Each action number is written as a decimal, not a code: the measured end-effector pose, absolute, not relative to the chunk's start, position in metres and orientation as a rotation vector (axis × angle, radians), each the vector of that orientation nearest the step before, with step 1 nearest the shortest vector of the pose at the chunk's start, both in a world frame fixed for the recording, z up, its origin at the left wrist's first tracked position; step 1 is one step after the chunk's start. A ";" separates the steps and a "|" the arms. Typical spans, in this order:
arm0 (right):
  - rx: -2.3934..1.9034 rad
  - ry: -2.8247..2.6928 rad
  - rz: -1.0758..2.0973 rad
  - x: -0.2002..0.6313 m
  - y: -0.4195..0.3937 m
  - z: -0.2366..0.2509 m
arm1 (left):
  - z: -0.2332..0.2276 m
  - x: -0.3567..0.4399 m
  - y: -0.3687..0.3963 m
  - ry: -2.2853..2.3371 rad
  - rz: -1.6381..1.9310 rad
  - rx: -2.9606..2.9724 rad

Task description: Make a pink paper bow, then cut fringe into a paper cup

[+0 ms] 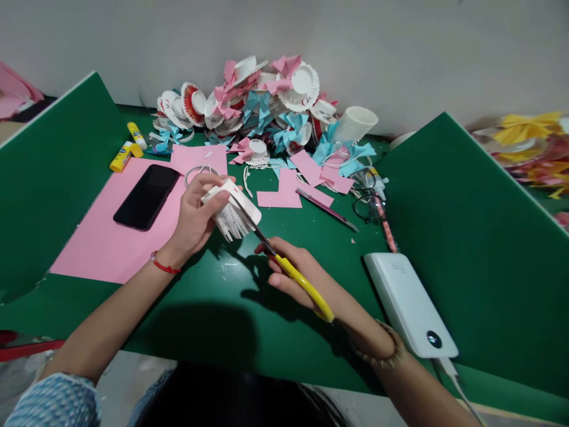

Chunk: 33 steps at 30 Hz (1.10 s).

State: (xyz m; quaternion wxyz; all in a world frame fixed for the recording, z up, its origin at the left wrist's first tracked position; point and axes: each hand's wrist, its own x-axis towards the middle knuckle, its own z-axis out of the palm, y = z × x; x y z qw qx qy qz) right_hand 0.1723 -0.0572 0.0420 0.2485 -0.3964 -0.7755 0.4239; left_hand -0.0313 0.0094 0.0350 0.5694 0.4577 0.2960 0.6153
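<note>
Left hand gripped one fringed white paper cup above the green table. Right hand held one pair of yellow scissors, blades at the cup. Two glue sticks lay beyond one phone.

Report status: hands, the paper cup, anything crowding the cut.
Left hand grips paper cup, wall already slit into strips. Right hand works yellow scissors, blades at cup. Phone left, craft knife right, both apart.
</note>
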 end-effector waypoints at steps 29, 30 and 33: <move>-0.956 -2.070 1.345 0.181 -0.042 0.037 | 0.036 -0.036 0.013 0.692 1.520 1.139; -0.960 -2.064 1.345 0.181 -0.042 0.037 | 0.036 -0.036 0.013 0.684 1.525 1.146; -0.972 -2.058 1.331 0.180 -0.043 0.038 | 0.036 -0.037 0.013 0.667 1.537 1.156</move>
